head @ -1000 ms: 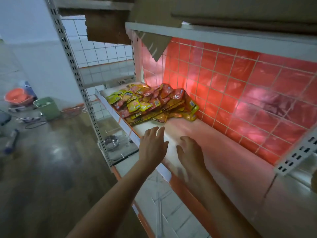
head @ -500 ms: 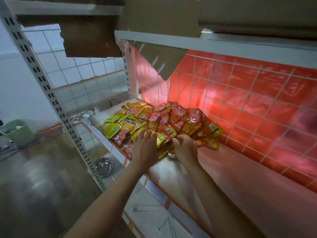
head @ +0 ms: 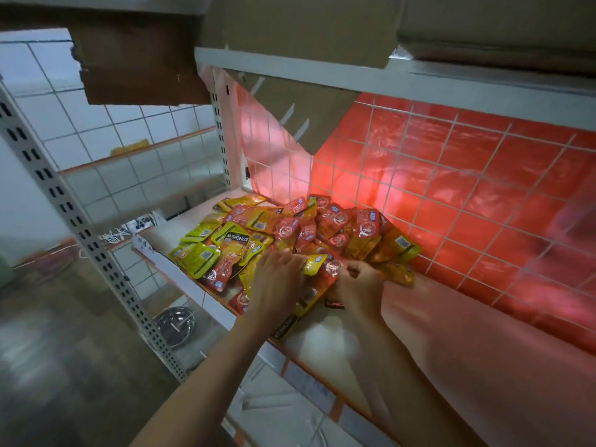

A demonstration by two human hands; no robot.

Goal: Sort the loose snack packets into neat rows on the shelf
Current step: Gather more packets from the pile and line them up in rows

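Pale shelf (head: 419,333) board fills the near part of the view, and 2 bare arms reach in over its front edge. On the shelf, the left grip (head: 277,282) lies flat on the heap, with its fingers nearly straight and close together, pressing on yellow packets. Just beside it on the shelf, the right grip (head: 358,285) has bent fingers and pinches a red packet (head: 333,269) near its edge. Under the shelf, low down, sits a shiny metal bowl (head: 175,322). At the front left of the shelf stands a grey post (head: 64,201) full of little holes. The snack packets (head: 290,230) lie in a messy heap at the far left end of the shelf. Red and yellow ones are mixed, and some lie on top of others. Behind the shelf is a wall of red tiles (head: 451,172), and the heap touches it. Above the shelf, a brown cardboard box (head: 290,27) sits on the next board up, with a flap hanging down.
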